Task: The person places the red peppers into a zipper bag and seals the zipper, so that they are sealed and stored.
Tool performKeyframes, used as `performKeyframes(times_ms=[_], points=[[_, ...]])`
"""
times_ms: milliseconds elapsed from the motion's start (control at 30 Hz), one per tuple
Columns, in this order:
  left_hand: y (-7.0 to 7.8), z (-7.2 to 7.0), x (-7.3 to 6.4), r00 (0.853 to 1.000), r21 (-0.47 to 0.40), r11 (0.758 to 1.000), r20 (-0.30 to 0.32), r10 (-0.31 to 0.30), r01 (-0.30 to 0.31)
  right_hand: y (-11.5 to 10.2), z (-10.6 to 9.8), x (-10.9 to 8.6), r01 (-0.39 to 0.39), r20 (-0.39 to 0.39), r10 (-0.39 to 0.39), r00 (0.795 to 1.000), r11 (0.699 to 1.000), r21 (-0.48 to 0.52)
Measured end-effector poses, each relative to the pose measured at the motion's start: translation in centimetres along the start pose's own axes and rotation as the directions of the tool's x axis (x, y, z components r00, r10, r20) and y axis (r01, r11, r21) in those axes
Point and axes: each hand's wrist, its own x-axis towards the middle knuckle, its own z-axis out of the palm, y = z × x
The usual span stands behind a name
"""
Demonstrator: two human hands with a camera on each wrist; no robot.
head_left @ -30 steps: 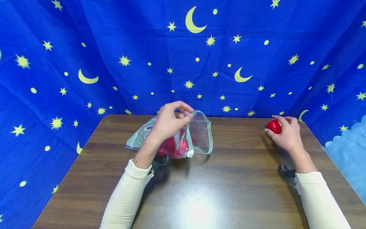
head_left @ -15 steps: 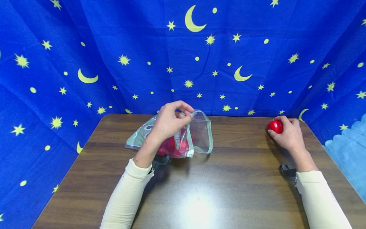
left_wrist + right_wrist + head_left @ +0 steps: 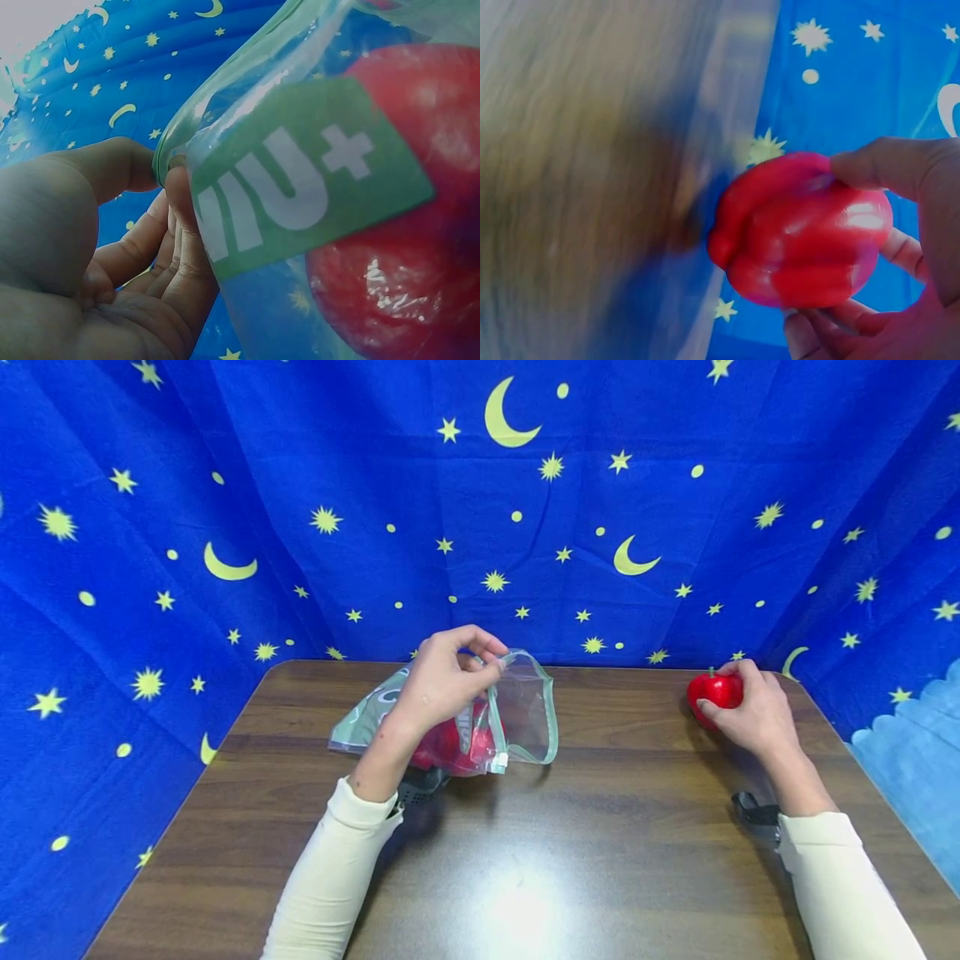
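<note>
Blue curtain: hanging behind the table and along its sides, with yellow moons, stars and dots showing over its folds.
Wooden table: stretching beneath both arms, a bright glare shining near its front middle.
Light-blue cloth: showing past the table's right side, its upper edge running in scallops.
Cream sleeves: reaching in from the near side, one covering each forearm.
Clear bag: lying left of the table's middle near the far edge, its green-trimmed mouth gaping rightward; in the left wrist view I am reading "IU+" on a green panel.
Left hand: pinching the bag's rim between thumb and fingertips.
Right hand: grasping the red pepper, thumb pressing one side, fingers curling round the other.
Red contents: resting inside the bag and showing glossy through its wall; I am not managing an exact count.
Pepper's place: sitting in the grip near the table's far right corner, well apart from the bag; I cannot tell whether it is touching the wood.
Dark wrist devices: hanging beneath both wrists.
Pale slider: sitting at the bag mouth's near corner.
Green stem: pointing upward from the pepper.
</note>
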Motion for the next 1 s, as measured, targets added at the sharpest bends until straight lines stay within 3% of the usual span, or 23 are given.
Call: performKeyframes(times_ms=[200, 500, 1000], points=[[0.0, -0.1, -0.1, 1.000, 0.004, 1.000, -0.002, 0.002, -0.002, -1.3, -0.3, -0.1, 0.049, -0.024, -0.047, 0.999, 0.995, 0.084], [0.0, -0.1, -0.1, 1.000, 0.004, 1.000, -0.001, -0.006, 0.006, -4.1, -1.0, -0.9, 0.000, 0.037, -0.007, 0.999, 0.982, 0.187], [0.0, -0.1, -0.1, 1.000, 0.006, 1.000, 0.007, -0.008, 0.008, -7.2, -1.6, -1.8, -0.020, 0.109, -0.015, 0.994, 0.950, 0.312]])
